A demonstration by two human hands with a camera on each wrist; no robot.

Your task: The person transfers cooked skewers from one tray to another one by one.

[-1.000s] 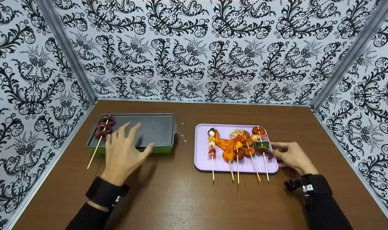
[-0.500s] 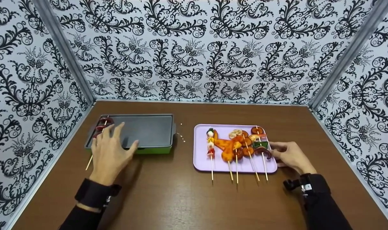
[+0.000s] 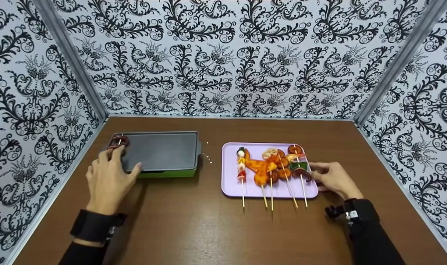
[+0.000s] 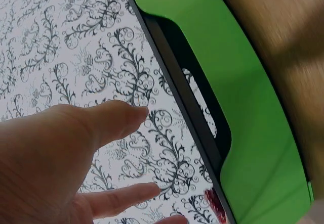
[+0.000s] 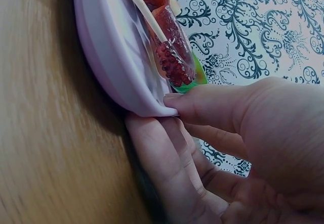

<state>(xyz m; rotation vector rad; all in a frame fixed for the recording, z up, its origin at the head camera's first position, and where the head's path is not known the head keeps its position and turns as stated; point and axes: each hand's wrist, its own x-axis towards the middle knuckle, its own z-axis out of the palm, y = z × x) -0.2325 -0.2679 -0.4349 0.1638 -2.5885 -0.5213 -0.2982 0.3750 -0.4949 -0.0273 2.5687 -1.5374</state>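
Note:
My left hand (image 3: 109, 179) hovers at the front left corner of a grill with a grey plate (image 3: 164, 151) and a green base (image 3: 175, 173). Its thumb and fingers are spread, and they overlap a skewer of dark red octopus-tentacle-like pieces (image 3: 121, 140) on the plate's left side. That skewer's lower part is hidden behind the hand. Nothing shows between the thumb and fingers in the left wrist view, where the green base (image 4: 243, 82) stands beyond them. My right hand (image 3: 336, 180) pinches the right edge of a lilac tray (image 3: 230, 188), thumb on the rim and fingers beneath.
Several food skewers lie on the tray, among them an orange squid-like one (image 3: 261, 173) and one with green and dark red pieces (image 3: 300, 167). Their sticks overhang the front rim. White crumbs (image 3: 208, 158) dot the brown table (image 3: 194, 221) between grill and tray. Patterned walls (image 3: 223, 73) enclose it.
My left hand has moved left and slightly down, from over the grill plate to over the tentacle skewer. The right hand keeps its hold on the tray edge.

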